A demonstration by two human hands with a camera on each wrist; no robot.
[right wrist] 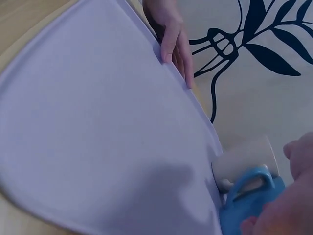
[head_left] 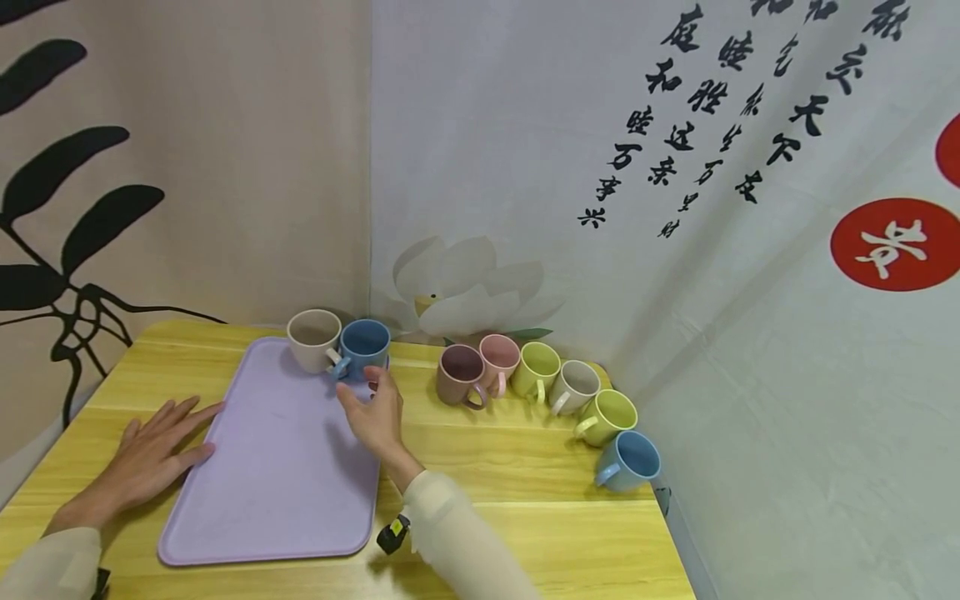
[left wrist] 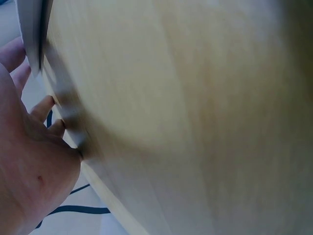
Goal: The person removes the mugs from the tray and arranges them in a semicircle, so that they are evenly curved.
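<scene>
A lilac tray lies on the table. On its far end stand a white mug and, right beside it, a blue mug. My right hand is just in front of the blue mug, thumb and fingers spread apart; the right wrist view shows it close to the blue mug, and whether it touches is unclear. My left hand rests flat on the table with straight fingers, its fingertips at the tray's left edge. In the left wrist view the left hand partly shows beside the wooden tabletop.
Right of the tray, a curved row of mugs runs along the table's back edge: a dark mauve mug, a pink mug, a yellow-green mug, a white mug, another yellow-green mug and a blue mug. A printed curtain hangs behind.
</scene>
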